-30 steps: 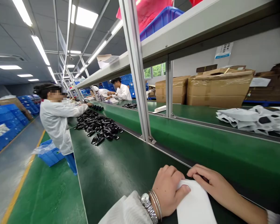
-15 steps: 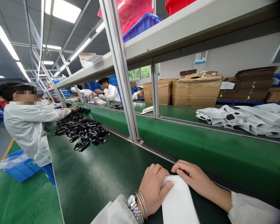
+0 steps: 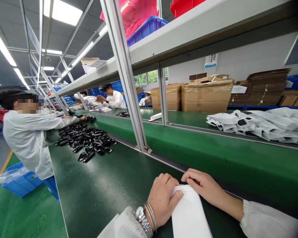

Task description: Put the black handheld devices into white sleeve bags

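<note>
A folded white sheet [image 3: 190,215], soft like fabric, lies lengthwise at the bottom of the view, and its near end runs out of frame. My left hand [image 3: 162,198] is closed on its far left edge, with the thumb on top and the fingertips hidden beyond the edge. At the far right corner of the sheet, my right hand [image 3: 201,183] curls its fingers round the edge, with the thumb against the sheet. A watch [image 3: 142,219] and thin bangles are on my left wrist.
Many black plastic parts [image 3: 89,140] are heaped on the green table [image 3: 101,191] at left, where a person in white [image 3: 27,132] reaches over. A metal post [image 3: 126,76] rises ahead beneath a shelf. White fabric pieces [image 3: 270,125] lie on the surface beyond the green belt [image 3: 213,152].
The view has shifted slightly. Both my hands keep their places on the white sheet. The person at left has moved an arm over the black parts.
</note>
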The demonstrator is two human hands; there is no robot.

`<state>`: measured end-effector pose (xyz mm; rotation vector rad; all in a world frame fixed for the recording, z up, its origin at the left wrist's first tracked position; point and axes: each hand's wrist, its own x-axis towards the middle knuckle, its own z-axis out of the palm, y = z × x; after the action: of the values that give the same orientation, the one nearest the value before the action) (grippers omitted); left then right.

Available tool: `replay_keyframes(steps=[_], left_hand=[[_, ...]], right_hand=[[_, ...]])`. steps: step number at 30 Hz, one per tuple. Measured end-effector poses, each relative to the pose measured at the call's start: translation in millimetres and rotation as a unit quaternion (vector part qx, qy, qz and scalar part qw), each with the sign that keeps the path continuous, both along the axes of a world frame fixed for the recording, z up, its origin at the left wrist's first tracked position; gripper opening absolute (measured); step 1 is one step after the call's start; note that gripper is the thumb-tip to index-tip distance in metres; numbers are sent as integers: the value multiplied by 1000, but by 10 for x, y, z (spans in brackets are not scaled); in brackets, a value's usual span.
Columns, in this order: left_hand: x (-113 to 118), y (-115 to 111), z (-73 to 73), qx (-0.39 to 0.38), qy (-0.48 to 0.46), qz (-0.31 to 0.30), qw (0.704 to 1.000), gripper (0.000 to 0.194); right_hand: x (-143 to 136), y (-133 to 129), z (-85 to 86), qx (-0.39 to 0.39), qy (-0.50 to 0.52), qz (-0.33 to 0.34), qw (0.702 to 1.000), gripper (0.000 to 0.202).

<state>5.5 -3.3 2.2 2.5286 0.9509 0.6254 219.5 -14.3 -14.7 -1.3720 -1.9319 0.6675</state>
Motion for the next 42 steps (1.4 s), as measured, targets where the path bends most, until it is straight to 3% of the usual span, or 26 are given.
replay_keyframes(steps=[42], left_hand=[[15, -3, 31, -2, 6, 1, 1000, 18]], right_hand=[[10, -3, 9, 7, -6, -2, 1000, 23]])
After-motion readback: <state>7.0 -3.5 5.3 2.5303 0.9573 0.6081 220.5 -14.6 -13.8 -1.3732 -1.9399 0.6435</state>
